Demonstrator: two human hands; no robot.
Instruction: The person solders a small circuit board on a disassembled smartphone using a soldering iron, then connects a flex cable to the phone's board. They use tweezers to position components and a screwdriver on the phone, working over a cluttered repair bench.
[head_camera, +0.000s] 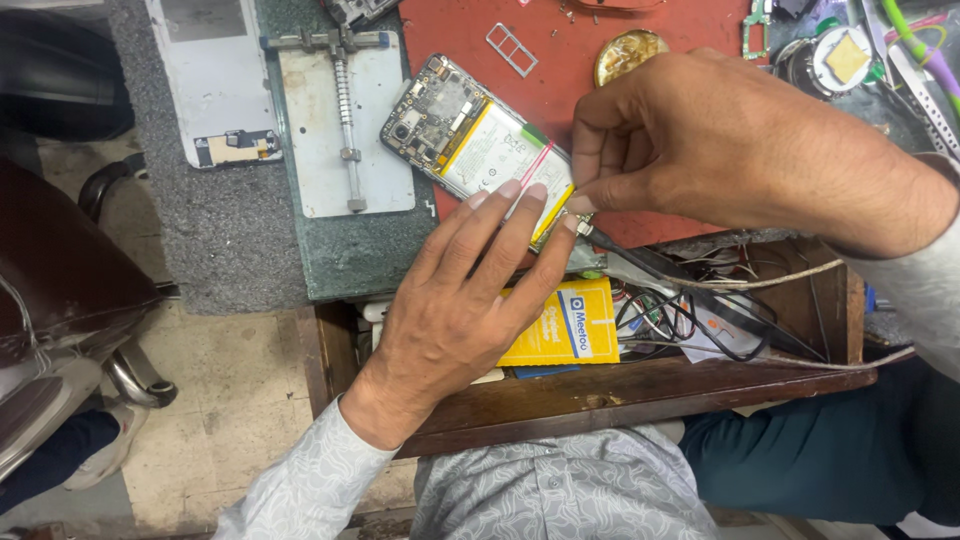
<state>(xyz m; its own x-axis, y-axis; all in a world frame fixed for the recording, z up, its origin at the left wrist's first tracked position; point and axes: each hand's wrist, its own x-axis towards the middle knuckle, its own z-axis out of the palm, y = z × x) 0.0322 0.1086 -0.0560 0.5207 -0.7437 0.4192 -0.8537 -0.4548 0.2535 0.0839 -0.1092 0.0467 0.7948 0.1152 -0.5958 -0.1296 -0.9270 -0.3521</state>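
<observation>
Lying at the far left on a grey mat (215, 235) is a white phone back panel (212, 80), and just beside it, on a green slab (345, 250), sits a white clamp plate with a metal screw rod (345, 120). Next comes the opened phone (478, 150), tilted on a red work mat (560, 60) with its circuit board toward the upper left and its white battery exposed. The left hand (455, 310) is spread flat, fingers loose and holding nothing, its fingertips (510, 190) pressing on the lower end of the phone. Below that hand an open wooden drawer (640, 385) holds a yellow box (565, 325) and a tangle of wires (700, 320). Further right, the right hand (730, 150) is pinched, thumb and forefinger gripping a thin dark-handled tool (640, 262) whose tip meets the bottom edge of the phone. A round brass-coloured tin (628, 52) lies on the red mat above that hand, with a small metal frame (512, 48) nearby.
</observation>
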